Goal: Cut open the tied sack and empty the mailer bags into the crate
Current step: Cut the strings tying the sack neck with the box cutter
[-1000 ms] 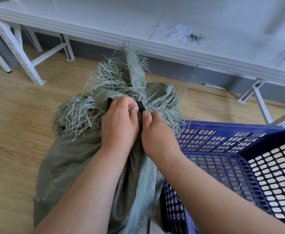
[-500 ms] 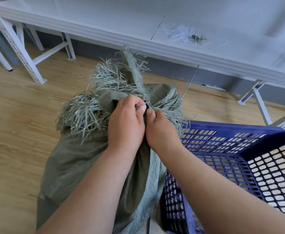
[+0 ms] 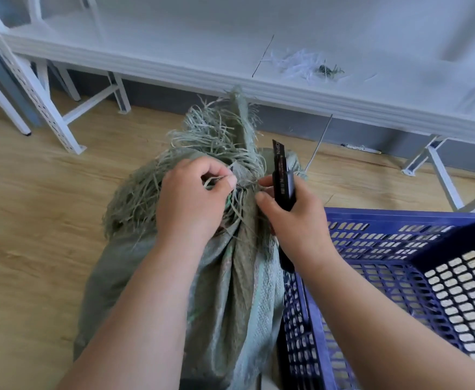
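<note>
A grey-green woven sack [image 3: 230, 291] stands on the floor, its neck gathered and its top frayed into loose strands. My left hand [image 3: 191, 201] pinches strands at the tied neck. My right hand [image 3: 295, 220] grips a black utility knife [image 3: 282, 175], its blade pointing up beside the neck. The blue perforated crate [image 3: 399, 277] stands right of the sack, touching it. No mailer bags are visible.
A long white shelf [image 3: 230, 60] runs across the back, with scraps of white and green fibre [image 3: 309, 66] on it. Its white metal legs [image 3: 70, 114] stand at left and right on the wooden floor [image 3: 33, 220].
My hands have drawn apart at the sack's neck. The knife, nearly hidden between them before, now stands upright in my right hand, and my left hand holds loose strands.
</note>
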The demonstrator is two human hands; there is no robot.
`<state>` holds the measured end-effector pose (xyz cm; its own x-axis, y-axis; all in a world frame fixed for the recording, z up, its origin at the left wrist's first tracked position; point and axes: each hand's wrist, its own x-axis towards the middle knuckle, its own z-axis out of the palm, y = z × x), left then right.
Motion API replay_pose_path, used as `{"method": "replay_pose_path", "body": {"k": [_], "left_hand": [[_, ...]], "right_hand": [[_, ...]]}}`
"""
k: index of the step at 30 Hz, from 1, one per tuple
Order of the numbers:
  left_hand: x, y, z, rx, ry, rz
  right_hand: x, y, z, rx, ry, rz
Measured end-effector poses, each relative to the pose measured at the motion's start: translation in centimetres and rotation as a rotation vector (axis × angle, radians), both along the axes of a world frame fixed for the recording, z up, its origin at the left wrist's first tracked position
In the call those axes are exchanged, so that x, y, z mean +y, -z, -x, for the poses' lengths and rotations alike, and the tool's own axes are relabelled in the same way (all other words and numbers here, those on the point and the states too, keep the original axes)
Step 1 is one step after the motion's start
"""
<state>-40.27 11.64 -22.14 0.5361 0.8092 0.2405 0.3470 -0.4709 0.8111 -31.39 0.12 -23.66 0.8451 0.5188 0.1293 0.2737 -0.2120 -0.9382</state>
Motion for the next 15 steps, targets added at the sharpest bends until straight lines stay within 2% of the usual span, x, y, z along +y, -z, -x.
{"method": "replay_pose_path", "body": {"k": [2, 5, 7, 8, 10, 12, 13, 15], "left_hand": [[0.6, -0.8, 0.5, -0.060, -0.013, 0.028], [1.5, -1.7, 1.0, -0.235, -0.066, 0.186], [1.7, -1.9, 1.2, -0.238, -0.051, 0.242], [1.9, -1.7, 1.2, -0.181, -0.034, 0.239], [2.0, -1.5, 1.3, -0.026, -0.034, 0.198], [2.0, -1.3, 1.6, 0.036, -0.099, 0.136], [1.8, -1.7, 1.7, 0.001, -0.174, 0.071], [1.0, -2.8, 1.7, -0.192, -0.293, -0.148]], "right_hand": [[0.3, -0.4, -0.1, 0.046, -0.039, -0.021], [0.9, -0.7, -0.1, 0.043, -0.073, -0.031], [1.4, -1.0, 0.1, -0.021, -0.070, -0.020], [1.6, -1.0, 0.2, -0.058, -0.069, -0.002], [1.8, -1.0, 0.4, -0.080, -0.051, 0.015], [1.5, -0.8, 0.4, 0.004, -0.013, -0.060], [1.2, -0.7, 0.4, 0.070, 0.008, -0.111], [0.5, -0.6, 0.1, 0.202, 0.044, -0.201]]}}
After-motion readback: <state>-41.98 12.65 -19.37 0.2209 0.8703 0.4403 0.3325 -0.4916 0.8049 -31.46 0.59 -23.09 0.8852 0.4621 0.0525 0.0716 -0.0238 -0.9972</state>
